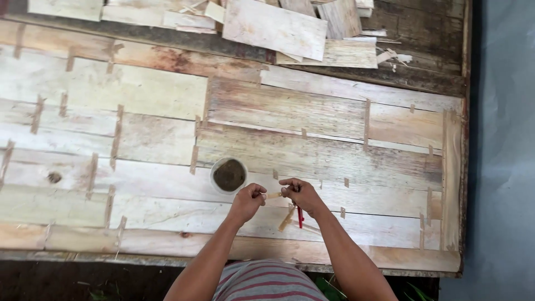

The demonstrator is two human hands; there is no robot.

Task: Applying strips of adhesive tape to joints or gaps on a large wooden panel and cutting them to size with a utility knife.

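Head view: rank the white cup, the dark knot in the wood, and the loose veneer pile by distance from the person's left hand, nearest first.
Measured from the left hand:
1. White cup of brownish paste, just up and left of the hand, almost touching it.
2. Dark knot, far left on the joined veneer sheet.
3. Loose veneer pile, at the top edge, farthest.

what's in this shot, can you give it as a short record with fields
left hand: pinches one end of a small pale wood strip
right hand: pinches the other end, also holds a red stick
nearby: white cup of dark paste
surface: patched veneer sheet
background: loose veneer pieces
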